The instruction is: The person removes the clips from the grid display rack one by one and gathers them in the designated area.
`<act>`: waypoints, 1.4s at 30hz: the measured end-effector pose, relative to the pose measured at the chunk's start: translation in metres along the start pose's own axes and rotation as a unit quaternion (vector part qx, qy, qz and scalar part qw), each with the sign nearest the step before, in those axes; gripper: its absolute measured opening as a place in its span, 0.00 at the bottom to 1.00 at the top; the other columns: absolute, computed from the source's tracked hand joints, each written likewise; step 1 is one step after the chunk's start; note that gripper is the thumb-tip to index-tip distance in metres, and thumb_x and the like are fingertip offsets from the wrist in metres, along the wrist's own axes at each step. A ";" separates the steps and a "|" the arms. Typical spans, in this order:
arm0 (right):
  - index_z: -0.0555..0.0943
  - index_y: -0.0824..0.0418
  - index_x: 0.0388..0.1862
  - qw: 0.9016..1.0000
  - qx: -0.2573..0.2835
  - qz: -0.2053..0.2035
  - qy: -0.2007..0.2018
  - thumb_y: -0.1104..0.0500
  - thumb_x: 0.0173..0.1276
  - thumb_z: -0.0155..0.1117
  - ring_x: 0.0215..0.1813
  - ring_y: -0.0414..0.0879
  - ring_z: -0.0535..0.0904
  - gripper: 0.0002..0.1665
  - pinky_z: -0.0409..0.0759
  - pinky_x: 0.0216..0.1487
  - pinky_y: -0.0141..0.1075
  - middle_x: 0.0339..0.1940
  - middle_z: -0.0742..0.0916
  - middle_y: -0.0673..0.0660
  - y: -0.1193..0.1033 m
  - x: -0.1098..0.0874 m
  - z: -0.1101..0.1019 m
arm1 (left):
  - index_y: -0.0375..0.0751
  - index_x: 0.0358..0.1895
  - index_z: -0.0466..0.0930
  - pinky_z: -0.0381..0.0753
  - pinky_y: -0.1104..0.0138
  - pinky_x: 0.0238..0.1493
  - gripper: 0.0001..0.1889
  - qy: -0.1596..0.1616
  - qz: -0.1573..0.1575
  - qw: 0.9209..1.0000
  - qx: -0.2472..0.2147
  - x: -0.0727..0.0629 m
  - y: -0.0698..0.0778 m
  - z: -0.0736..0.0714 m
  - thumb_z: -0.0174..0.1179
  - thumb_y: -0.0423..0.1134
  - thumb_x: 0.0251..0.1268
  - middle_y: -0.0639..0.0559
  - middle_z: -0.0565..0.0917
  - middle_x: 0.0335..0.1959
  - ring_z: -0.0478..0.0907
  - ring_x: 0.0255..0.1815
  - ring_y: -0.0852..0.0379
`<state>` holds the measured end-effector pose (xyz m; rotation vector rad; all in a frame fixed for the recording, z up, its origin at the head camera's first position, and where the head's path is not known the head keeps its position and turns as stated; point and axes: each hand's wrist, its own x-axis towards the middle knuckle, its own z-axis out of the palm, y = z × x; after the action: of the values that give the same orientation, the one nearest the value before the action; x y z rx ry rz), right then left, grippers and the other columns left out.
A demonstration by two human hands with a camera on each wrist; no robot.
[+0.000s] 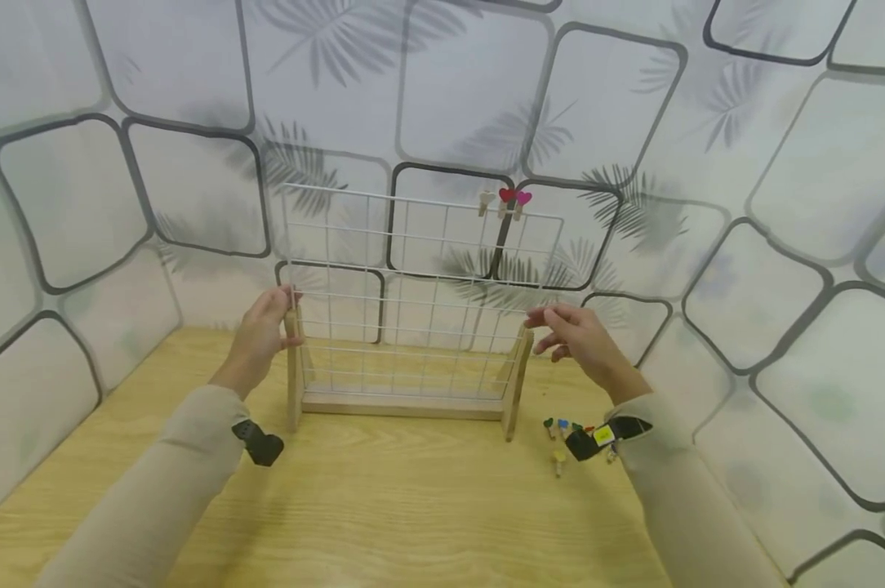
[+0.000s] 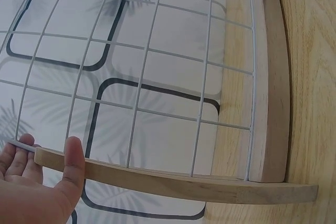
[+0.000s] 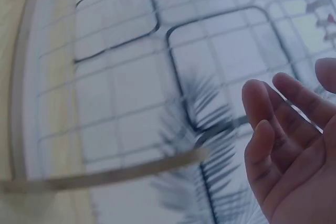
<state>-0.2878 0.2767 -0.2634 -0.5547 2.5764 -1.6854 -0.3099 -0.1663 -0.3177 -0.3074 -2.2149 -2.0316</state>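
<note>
A white wire grid stand with a wooden base (image 1: 402, 406) stands upright on the table. My left hand (image 1: 260, 328) holds its left side near the top of the wooden upright (image 2: 173, 182); the thumb lies on one side of the wood and the fingers on the other. Beside the top of the right upright (image 1: 518, 384) is my right hand (image 1: 578, 339), fingers loosely bent. In the right wrist view that hand looks apart from the wood and holds nothing. Small wooden clips with a white heart (image 1: 486, 198), a red heart (image 1: 506, 195) and a pink heart (image 1: 523, 198) sit along the grid's top right.
Several small clips with coloured hearts, including a green one (image 1: 549, 425) and a yellow one (image 1: 558, 461), lie on the table (image 1: 398, 506) by the right wrist, partly hidden by its strap (image 1: 604, 437). Patterned fabric walls (image 1: 472, 90) close in the back and sides.
</note>
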 end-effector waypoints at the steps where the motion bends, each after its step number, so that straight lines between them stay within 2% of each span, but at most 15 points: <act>1: 0.71 0.76 0.60 1.000 0.005 -0.010 0.004 0.51 0.81 0.44 0.36 0.46 0.83 0.28 0.80 0.30 0.34 0.55 0.78 0.69 -0.008 0.004 0.001 | 0.33 0.76 0.46 0.80 0.64 0.53 0.34 0.002 -0.002 1.000 -0.001 0.000 0.000 0.000 0.29 0.55 0.79 0.37 0.54 0.75 0.48 0.75 0.41; 6: 0.73 0.70 0.58 0.996 0.074 -0.036 0.016 0.50 0.80 0.44 0.35 0.43 0.81 0.25 0.78 0.32 0.32 0.54 0.79 0.60 -0.046 0.020 0.008 | 0.34 0.76 0.46 0.81 0.64 0.52 0.33 0.006 -0.006 1.000 -0.005 0.000 0.000 0.001 0.30 0.55 0.79 0.37 0.54 0.75 0.48 0.74 0.41; 9: 0.74 0.66 0.57 0.988 0.143 -0.050 0.023 0.52 0.80 0.45 0.34 0.43 0.81 0.21 0.77 0.31 0.32 0.53 0.80 0.56 -0.063 0.029 0.010 | 0.35 0.77 0.45 0.81 0.64 0.51 0.34 0.005 -0.007 1.000 -0.008 -0.001 0.000 0.001 0.30 0.55 0.79 0.37 0.53 0.75 0.47 0.75 0.42; 12: 0.74 0.64 0.57 0.980 0.182 -0.069 0.034 0.53 0.80 0.46 0.33 0.44 0.81 0.19 0.76 0.29 0.31 0.54 0.81 0.56 -0.079 0.038 0.012 | 0.36 0.77 0.44 0.81 0.65 0.51 0.35 0.000 -0.007 1.000 -0.007 -0.001 -0.001 -0.001 0.29 0.56 0.79 0.38 0.51 0.76 0.45 0.76 0.42; 17: 0.74 0.64 0.58 0.977 0.186 -0.088 0.050 0.55 0.80 0.46 0.33 0.46 0.80 0.18 0.75 0.28 0.30 0.61 0.77 0.61 -0.104 0.051 0.018 | 0.35 0.77 0.43 0.80 0.64 0.52 0.36 -0.005 -0.001 1.000 -0.005 -0.002 -0.002 -0.003 0.28 0.57 0.78 0.38 0.49 0.77 0.43 0.76 0.42; 24: 0.70 0.63 0.66 0.984 0.146 -0.095 0.041 0.56 0.80 0.45 0.40 0.47 0.80 0.21 0.75 0.29 0.32 0.69 0.69 0.59 -0.125 0.067 0.023 | 0.34 0.77 0.44 0.79 0.60 0.55 0.35 -0.012 -0.002 1.000 -0.015 -0.003 -0.003 -0.002 0.29 0.57 0.78 0.37 0.49 0.77 0.44 0.76 0.41; 28: 0.72 0.60 0.66 0.992 0.068 -0.093 0.053 0.57 0.78 0.51 0.42 0.48 0.81 0.21 0.77 0.31 0.35 0.67 0.73 0.55 -0.130 0.078 0.024 | 0.34 0.76 0.46 0.79 0.60 0.54 0.35 -0.012 0.000 1.000 -0.016 -0.004 -0.003 -0.002 0.30 0.56 0.79 0.37 0.49 0.76 0.45 0.76 0.40; 31: 0.74 0.59 0.64 0.992 -0.036 -0.098 0.077 0.58 0.76 0.54 0.41 0.48 0.82 0.20 0.78 0.31 0.35 0.61 0.79 0.55 -0.132 0.085 0.025 | 0.33 0.76 0.46 0.80 0.62 0.52 0.34 -0.012 0.001 1.000 -0.020 -0.003 -0.003 -0.002 0.30 0.55 0.79 0.36 0.50 0.76 0.46 0.75 0.40; 33: 0.77 0.58 0.62 0.981 -0.130 -0.105 0.102 0.58 0.75 0.55 0.39 0.47 0.83 0.19 0.76 0.29 0.33 0.54 0.82 0.55 -0.133 0.089 0.026 | 0.33 0.76 0.47 0.81 0.64 0.50 0.34 -0.011 0.001 1.000 -0.023 -0.003 -0.002 -0.002 0.30 0.55 0.79 0.36 0.50 0.76 0.46 0.75 0.40; 35: 0.79 0.59 0.59 0.960 -0.221 -0.115 0.129 0.58 0.75 0.56 0.36 0.46 0.83 0.17 0.73 0.29 0.32 0.45 0.86 0.56 -0.135 0.093 0.028 | 0.33 0.76 0.47 0.81 0.66 0.49 0.33 -0.011 0.002 1.000 -0.024 -0.002 -0.002 -0.001 0.30 0.54 0.80 0.36 0.50 0.76 0.46 0.75 0.41; 37: 0.81 0.59 0.56 0.938 -0.289 -0.119 0.152 0.58 0.75 0.56 0.34 0.45 0.83 0.15 0.74 0.29 0.32 0.38 0.87 0.57 -0.137 0.096 0.030 | 0.33 0.76 0.47 0.81 0.65 0.50 0.33 -0.010 0.001 1.000 -0.023 -0.002 -0.002 -0.001 0.30 0.54 0.80 0.36 0.50 0.76 0.46 0.75 0.41; 39: 0.82 0.61 0.53 0.926 -0.319 -0.118 0.165 0.59 0.74 0.57 0.33 0.46 0.83 0.13 0.76 0.32 0.34 0.36 0.87 0.58 -0.140 0.097 0.032 | 0.33 0.75 0.48 0.81 0.63 0.51 0.33 -0.009 0.001 1.000 -0.020 -0.002 -0.002 -0.001 0.30 0.54 0.80 0.37 0.51 0.76 0.46 0.75 0.41; 42: 0.82 0.62 0.48 0.918 -0.335 -0.115 0.176 0.62 0.73 0.58 0.38 0.48 0.83 0.09 0.80 0.38 0.38 0.38 0.87 0.57 -0.142 0.098 0.035 | 0.32 0.75 0.49 0.80 0.62 0.52 0.33 -0.006 0.000 1.000 -0.019 -0.001 -0.001 -0.001 0.31 0.54 0.80 0.37 0.51 0.75 0.46 0.75 0.42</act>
<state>-0.3325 0.1659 -0.1339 -0.6273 3.4873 -0.9536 -0.3093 -0.1671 -0.3191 -0.3234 -2.1857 -2.0802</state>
